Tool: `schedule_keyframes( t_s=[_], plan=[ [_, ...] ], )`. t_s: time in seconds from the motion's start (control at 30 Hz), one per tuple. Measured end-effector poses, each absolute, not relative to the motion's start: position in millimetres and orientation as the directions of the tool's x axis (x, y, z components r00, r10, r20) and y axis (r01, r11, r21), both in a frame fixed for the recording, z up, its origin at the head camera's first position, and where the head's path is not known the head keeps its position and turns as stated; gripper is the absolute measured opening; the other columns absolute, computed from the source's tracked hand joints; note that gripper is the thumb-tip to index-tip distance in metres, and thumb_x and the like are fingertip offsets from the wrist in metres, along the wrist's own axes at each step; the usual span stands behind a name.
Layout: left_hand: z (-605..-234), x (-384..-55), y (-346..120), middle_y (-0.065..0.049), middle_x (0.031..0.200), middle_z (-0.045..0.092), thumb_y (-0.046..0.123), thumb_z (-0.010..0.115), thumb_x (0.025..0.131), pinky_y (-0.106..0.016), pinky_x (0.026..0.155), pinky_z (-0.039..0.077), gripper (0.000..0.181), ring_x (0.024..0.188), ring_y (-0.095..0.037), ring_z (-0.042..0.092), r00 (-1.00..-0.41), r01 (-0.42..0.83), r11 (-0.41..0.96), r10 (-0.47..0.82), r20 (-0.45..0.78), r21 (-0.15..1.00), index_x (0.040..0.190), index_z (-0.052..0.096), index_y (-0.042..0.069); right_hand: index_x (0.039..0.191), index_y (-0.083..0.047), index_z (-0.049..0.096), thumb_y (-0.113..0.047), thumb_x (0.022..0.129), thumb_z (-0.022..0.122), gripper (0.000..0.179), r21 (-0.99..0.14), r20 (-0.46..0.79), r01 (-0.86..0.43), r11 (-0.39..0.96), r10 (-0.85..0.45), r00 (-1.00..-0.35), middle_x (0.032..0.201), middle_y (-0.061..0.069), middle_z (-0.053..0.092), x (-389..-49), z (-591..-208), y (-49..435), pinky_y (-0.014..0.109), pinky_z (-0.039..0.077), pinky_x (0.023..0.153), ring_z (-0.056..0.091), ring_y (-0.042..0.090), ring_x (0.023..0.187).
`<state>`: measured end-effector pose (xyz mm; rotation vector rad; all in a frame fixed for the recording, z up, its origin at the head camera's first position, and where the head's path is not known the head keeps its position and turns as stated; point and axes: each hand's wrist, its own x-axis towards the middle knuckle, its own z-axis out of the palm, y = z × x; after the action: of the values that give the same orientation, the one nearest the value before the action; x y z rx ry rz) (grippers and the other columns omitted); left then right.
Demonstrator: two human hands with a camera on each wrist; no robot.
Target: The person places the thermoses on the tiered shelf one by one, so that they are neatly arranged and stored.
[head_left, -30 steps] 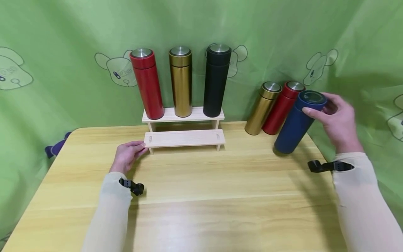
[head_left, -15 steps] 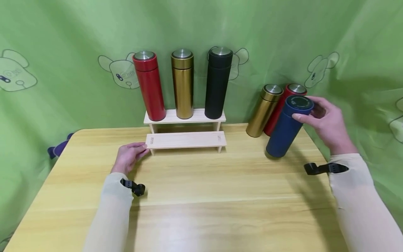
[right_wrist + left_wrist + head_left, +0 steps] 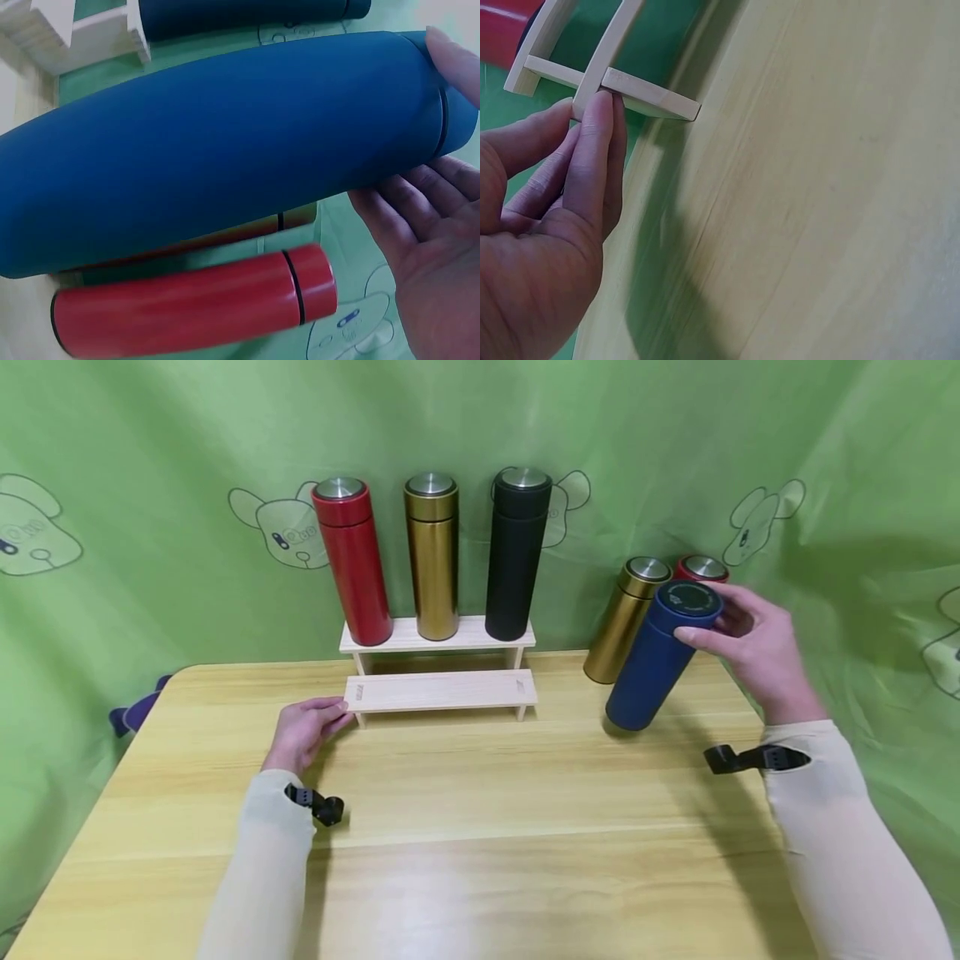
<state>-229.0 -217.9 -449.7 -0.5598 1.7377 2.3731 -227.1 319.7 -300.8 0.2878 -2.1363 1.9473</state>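
My right hand [image 3: 772, 652] grips a blue thermos [image 3: 651, 664] near its lid, thumb on the near side and fingers behind. The thermos leans a little and seems just above the table. In the right wrist view the blue thermos [image 3: 225, 142] spans the picture, its base cut off. My left hand [image 3: 303, 733] pinches the left end of the lower step of a two-step wooden rack [image 3: 442, 691]. The left wrist view shows thumb and fingers of the left hand [image 3: 555, 217] on that board's edge. A red thermos [image 3: 352, 564], a gold thermos [image 3: 432, 560] and a black thermos [image 3: 517, 560] stand on the upper step.
Behind the blue thermos, a shorter gold thermos [image 3: 618, 631] and a red thermos [image 3: 702, 568], mostly hidden, stand at the table's back right. A green curtain [image 3: 180, 435] hangs behind the wooden table [image 3: 480, 843]. Something purple [image 3: 138, 714] shows past the left edge.
My right hand has moved left with the blue thermos, which now covers more of the red one behind it. The left hand has stayed on the rack.
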Motion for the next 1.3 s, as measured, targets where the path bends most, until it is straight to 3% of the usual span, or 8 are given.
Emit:
schedule_keyframes(
  t_s=[0.53, 0.97, 1.3],
  plan=[
    [-449.7, -228.5, -219.3, -0.027, 0.137, 0.045, -0.008, 0.057, 0.096, -0.024, 0.094, 0.055, 0.045, 0.089, -0.015, 0.069, -0.917, -0.336, -0.335, -0.097, -0.387, 0.880, 0.139, 0.044, -0.010, 0.130, -0.003, 0.062, 0.009, 0.077, 0.080, 0.057, -0.926, 0.370, -0.370, 0.079, -0.011, -0.929, 0.114, 0.009, 0.065, -226.3, -294.7, 290.5, 0.013, 0.056, 0.083, 0.063, 0.018, 0.100],
    [-450.4, -230.0, -216.4, -0.024, 0.133, 0.047, -0.009, 0.055, 0.096, -0.023, 0.094, 0.055, 0.044, 0.089, -0.015, 0.069, -0.913, -0.337, -0.340, -0.110, -0.393, 0.878, 0.139, 0.044, -0.010, 0.131, -0.005, 0.061, 0.001, 0.077, 0.083, 0.058, -0.937, 0.311, -0.310, 0.160, -0.018, -0.950, 0.116, 0.007, 0.065, -221.2, -281.7, 270.7, 0.013, 0.055, 0.083, 0.062, 0.018, 0.101],
    [-450.4, -229.2, -215.7, -0.025, 0.131, 0.047, -0.010, 0.056, 0.096, -0.023, 0.093, 0.055, 0.044, 0.086, -0.014, 0.070, -0.921, -0.312, -0.341, -0.122, -0.371, 0.887, 0.138, 0.044, -0.013, 0.128, -0.004, 0.063, 0.004, 0.075, 0.084, 0.057, -0.936, 0.325, -0.328, 0.128, -0.045, -0.945, 0.115, 0.007, 0.066, -221.7, -281.8, 262.1, 0.015, 0.057, 0.083, 0.064, 0.018, 0.100]
  ],
)
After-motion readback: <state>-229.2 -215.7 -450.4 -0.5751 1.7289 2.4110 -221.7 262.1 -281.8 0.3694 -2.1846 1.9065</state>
